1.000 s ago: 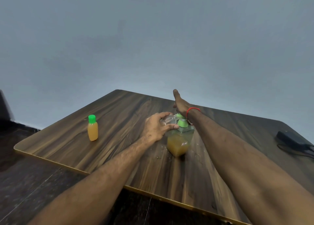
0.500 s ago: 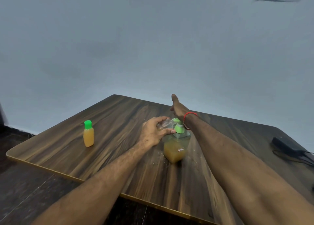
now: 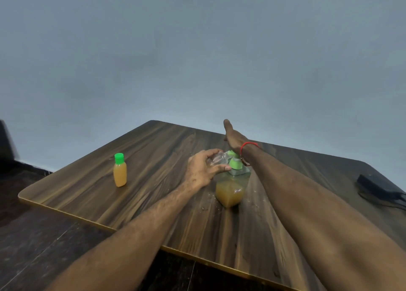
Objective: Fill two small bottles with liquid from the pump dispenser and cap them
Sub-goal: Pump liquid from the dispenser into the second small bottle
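Orange liquid fills the capped small bottle (image 3: pixel 120 171) standing near the desk's (image 3: pixel 153 202) left edge, so one bottle looks finished. The left hand (image 3: pixel 203 170) is clamped around a clear empty bottle (image 3: pixel 218 159), tilted with its mouth at the green pump dispenser (image 3: pixel 232 180) mid-desk. The right hand (image 3: pixel 234 137) is flat and spread, palm resting on the pump head. Filling the second bottle seems in hand; next likely calls for steady presses, then capping.
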